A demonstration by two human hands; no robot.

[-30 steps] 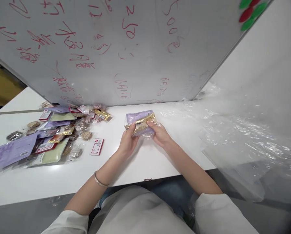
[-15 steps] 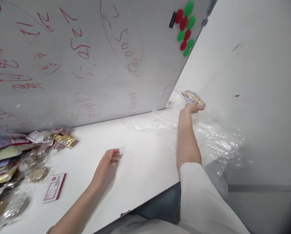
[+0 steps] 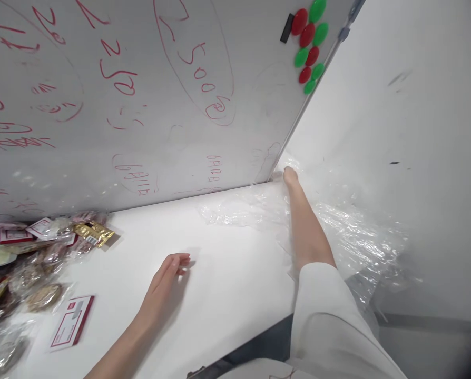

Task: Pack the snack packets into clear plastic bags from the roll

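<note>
My left hand [image 3: 171, 269] rests over the white table [image 3: 219, 273], fingers loosely stretched out and holding nothing. My right hand [image 3: 290, 175] is reached far forward to the lower right corner of the whiteboard [image 3: 251, 131], down among the clear plastic bag [image 3: 350, 231]. Its fingers are hidden, so what they hold, if anything, does not show. More of the crumpled clear plastic lies on the table to the left of my right forearm.
At the left lies a pile of wrapped snacks, with a gold packet [image 3: 95, 233] and a round item in clear wrap [image 3: 45, 297]. A white box with dark red edging [image 3: 72, 322] lies nearby. Red and green magnets [image 3: 307, 36] sit on the whiteboard; a pale wall [image 3: 417, 105] stands at right.
My right hand has moved forward and left, lower toward the board's corner; the gold and purple packet it held has gone from sight. The view has shifted slightly right.
</note>
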